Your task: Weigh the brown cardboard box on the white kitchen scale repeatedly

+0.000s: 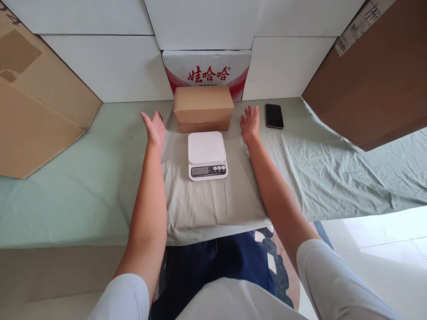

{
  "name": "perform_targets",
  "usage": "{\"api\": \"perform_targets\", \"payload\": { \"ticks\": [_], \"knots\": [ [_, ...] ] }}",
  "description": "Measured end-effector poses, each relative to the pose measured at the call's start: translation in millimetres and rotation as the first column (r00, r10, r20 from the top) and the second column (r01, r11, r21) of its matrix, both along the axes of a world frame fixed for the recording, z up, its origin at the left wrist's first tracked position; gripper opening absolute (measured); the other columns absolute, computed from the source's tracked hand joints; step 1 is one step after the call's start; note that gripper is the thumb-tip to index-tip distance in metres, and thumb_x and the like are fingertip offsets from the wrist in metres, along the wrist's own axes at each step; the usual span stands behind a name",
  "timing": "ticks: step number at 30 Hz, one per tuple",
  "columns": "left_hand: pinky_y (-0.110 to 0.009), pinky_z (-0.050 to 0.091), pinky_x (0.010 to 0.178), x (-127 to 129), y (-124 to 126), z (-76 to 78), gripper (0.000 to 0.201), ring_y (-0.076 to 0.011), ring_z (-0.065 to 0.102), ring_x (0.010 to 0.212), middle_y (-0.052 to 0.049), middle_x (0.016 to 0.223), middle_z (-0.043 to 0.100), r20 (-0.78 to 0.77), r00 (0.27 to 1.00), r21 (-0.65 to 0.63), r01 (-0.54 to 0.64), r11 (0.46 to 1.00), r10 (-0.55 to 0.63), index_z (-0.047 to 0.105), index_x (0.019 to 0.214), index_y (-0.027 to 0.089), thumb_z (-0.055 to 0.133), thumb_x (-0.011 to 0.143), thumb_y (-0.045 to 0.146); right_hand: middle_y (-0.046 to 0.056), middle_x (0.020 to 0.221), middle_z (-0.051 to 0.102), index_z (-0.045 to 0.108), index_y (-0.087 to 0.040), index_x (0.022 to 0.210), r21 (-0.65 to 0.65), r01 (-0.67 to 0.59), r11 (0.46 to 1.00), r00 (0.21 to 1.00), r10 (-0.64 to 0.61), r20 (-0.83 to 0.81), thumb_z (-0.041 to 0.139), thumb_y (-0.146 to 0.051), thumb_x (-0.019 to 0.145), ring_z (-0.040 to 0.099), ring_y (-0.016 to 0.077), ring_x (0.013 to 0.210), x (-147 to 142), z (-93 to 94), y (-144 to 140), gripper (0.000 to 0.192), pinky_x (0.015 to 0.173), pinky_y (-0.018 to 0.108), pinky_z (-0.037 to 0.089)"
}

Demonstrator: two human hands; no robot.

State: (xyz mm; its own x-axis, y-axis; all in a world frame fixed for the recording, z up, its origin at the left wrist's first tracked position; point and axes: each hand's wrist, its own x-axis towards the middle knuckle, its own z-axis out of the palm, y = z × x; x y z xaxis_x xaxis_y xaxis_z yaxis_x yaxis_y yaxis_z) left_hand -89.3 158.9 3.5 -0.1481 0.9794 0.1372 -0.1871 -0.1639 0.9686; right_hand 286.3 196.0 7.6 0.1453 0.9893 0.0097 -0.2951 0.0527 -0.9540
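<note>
A white kitchen scale with a dark button panel and a blank-looking display lies between my hands. Behind it stands a small closed brown cardboard box. To the left of both, my left hand is open, thumb and fingers apart, holding nothing. My right hand is open too, its fingers stretched forward, beside the box's right side and not touching it. Just right of that hand a black smartphone rests flat on the cloth.
A pale green cloth covers the table. Large cardboard panels rise at the left and right. White panels form the back, with a white and red printed carton behind the small box.
</note>
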Motion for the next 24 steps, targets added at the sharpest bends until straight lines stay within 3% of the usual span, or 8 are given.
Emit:
{"api": "perform_targets", "payload": {
  "ticks": [3,8,13,18,24],
  "knots": [
    [-0.053,0.002,0.136,11,1,-4.1,0.113,-0.0273,0.004,0.167,-0.005,0.177,0.024,0.001,1.0,-0.002,0.029,1.0,-0.029,0.049,0.154,0.028,0.01,0.075,0.099,-0.002,0.177,0.025,0.028,-0.031,0.162,-0.001,-0.048,0.999,0.999,0.048,-0.003,0.029,-0.095,0.074,0.02,0.0264,0.167,-15,1.1,-4,0.109,0.138,0.054,0.013],
    [-0.049,0.016,0.135,35,-8,2.3,0.111,-0.0257,0.023,0.164,-0.007,0.174,0.033,-0.076,0.996,-0.029,0.054,0.998,-0.056,0.049,0.154,0.032,0.011,0.074,0.099,-0.007,0.178,0.02,0.027,-0.033,0.162,-0.003,-0.117,0.993,0.993,0.117,0.016,0.033,-0.09,0.079,0.018,0.0243,0.168,-33,1.7,-13,0.101,0.14,0.048,0.012],
    [-0.053,0.02,0.133,47,-8,4.0,0.112,-0.0285,0.029,0.162,-0.011,0.164,0.049,-0.071,0.99,0.031,0.125,0.992,-0.122,0.061,0.144,0.032,0.02,0.068,0.104,-0.015,0.174,0.03,0.037,-0.041,0.156,0.095,-0.172,0.98,0.985,0.17,0.029,0.036,-0.086,0.083,0.024,0.017,0.166,-45,1.9,-16,0.085,0.14,0.046,0.014],
    [-0.054,0.019,0.132,49,-3,-0.6,0.108,-0.0285,0.029,0.162,-0.011,0.156,0.058,-0.049,0.992,0.067,0.123,0.99,-0.12,0.068,0.134,0.034,0.028,0.064,0.106,-0.007,0.169,0.044,0.048,-0.031,0.151,0.235,-0.182,0.955,0.983,0.179,0.035,0.043,-0.086,0.081,0.027,0.0171,0.165,-57,0.8,-19,0.089,0.14,0.041,0.02],
    [-0.054,0.018,0.132,48,1,-6.5,0.105,-0.0287,0.028,0.162,-0.01,0.157,0.057,-0.029,0.994,0.078,0.11,0.991,-0.108,0.068,0.133,0.035,0.031,0.064,0.105,-0.008,0.169,0.044,0.051,-0.029,0.148,0.236,-0.117,0.965,0.993,0.111,0.038,0.045,-0.089,0.077,0.027,0.0158,0.165,-65,-4.5,-17,0.093,0.14,0.04,0.018]
  ]
}}
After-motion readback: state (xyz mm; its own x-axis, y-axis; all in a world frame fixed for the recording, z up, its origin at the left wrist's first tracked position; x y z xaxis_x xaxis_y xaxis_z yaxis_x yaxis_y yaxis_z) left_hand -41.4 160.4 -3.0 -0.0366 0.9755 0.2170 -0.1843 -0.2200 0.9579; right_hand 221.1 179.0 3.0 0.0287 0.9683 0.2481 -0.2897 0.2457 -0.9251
